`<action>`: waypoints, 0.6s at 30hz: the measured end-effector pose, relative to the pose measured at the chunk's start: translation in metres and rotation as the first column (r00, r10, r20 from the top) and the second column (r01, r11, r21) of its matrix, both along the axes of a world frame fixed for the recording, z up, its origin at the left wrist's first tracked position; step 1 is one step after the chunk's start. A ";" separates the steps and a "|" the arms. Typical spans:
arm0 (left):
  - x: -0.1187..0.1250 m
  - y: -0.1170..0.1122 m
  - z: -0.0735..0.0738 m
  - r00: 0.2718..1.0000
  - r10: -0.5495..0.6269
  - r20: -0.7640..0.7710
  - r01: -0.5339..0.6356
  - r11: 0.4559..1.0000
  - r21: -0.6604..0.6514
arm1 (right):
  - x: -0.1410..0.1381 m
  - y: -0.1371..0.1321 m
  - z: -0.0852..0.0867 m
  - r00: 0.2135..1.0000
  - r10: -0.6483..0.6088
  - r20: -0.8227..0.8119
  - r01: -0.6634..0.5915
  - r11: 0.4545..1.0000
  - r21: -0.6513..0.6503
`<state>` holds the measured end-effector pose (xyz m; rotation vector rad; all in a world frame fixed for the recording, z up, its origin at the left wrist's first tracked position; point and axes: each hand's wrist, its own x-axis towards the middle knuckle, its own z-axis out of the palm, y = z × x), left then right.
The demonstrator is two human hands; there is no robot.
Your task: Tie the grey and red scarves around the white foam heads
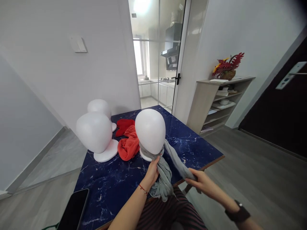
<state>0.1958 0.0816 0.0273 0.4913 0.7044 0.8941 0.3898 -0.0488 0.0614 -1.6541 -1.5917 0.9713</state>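
Observation:
A white foam mannequin head [150, 131] stands on the blue marble table [112, 182] with a grey scarf [165, 174] looped round its neck. My left hand [152, 172] is closed on the scarf just below the neck, at the head's base. The scarf's other end stretches out to the right, pinched in my right hand [200, 181] over the table's front edge. The bunched middle of the scarf hangs down between both hands.
Two more white foam heads [96, 132] stand at the table's left. An orange cloth [128, 145] and a red cloth [124, 125] lie between them. A black phone [73, 210] rests at the near left corner. A shelf unit [216, 102] stands to the right.

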 end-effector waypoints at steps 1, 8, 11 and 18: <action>0.000 0.000 0.001 1.000 -0.002 0.006 0.002 1.000 0.003 | -0.017 -0.003 -0.002 0.993 -0.007 -0.117 0.008 1.000 0.011; -0.016 -0.011 0.010 0.997 -0.065 0.035 0.068 0.994 -0.090 | -0.085 0.026 -0.007 0.830 -0.028 -0.556 0.067 0.996 0.051; -0.037 -0.017 0.019 0.984 -0.176 0.025 0.177 0.953 -0.246 | -0.085 0.037 -0.014 0.809 -0.091 -0.580 0.150 0.987 0.055; -0.071 -0.031 0.075 0.934 -0.165 0.316 0.234 0.953 -0.195 | -0.081 0.049 -0.031 0.909 -0.092 -0.406 0.170 0.972 0.161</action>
